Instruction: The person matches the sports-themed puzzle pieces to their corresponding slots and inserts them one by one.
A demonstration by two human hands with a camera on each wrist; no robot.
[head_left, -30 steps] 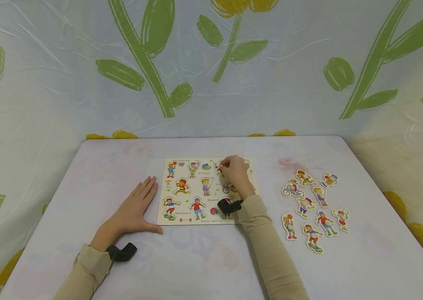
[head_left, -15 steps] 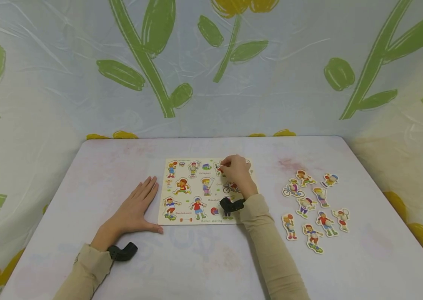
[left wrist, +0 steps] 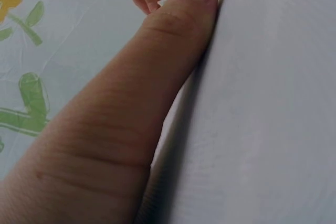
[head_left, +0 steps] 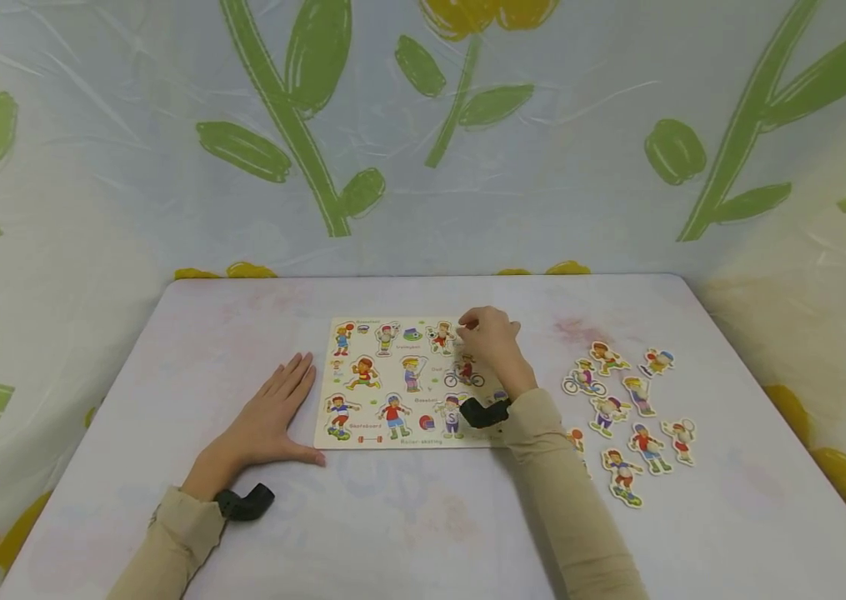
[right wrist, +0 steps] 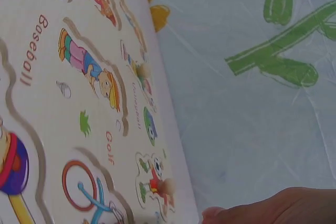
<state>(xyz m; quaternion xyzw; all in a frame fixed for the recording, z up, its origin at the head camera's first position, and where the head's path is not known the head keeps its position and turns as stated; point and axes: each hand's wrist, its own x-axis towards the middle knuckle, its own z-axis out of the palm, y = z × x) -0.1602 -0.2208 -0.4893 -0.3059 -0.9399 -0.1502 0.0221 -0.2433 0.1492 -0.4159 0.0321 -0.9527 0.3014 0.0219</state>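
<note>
My left hand (head_left: 265,421) lies flat with spread fingers on the table, beside the left edge of a picture puzzle board (head_left: 391,371). Its thumb reaches the board's near left corner and fills much of the left wrist view. Over the board's upper right is my right hand (head_left: 493,342), fingers loosely bent, no piece visible in them. Just left of it, a soccer player piece (head_left: 441,337) sits in the board; its round knob shows in the right wrist view. A knobbed volleyball player piece (head_left: 387,339) also sits in the top row. The right hand hides the board's top right corner.
Several loose sports figure pieces lie right of the board, among them a cyclist (head_left: 584,379), a skateboarder (head_left: 623,477) and a tennis player (head_left: 683,440). The right sleeve (head_left: 573,500) partly covers a basketball player piece (head_left: 577,442). A patterned sheet (head_left: 543,192) stands behind the table.
My right hand has let go of the soccer player piece and moved right, uncovering it. Its forearm now partly covers the basketball player piece. The left hand stays put.
</note>
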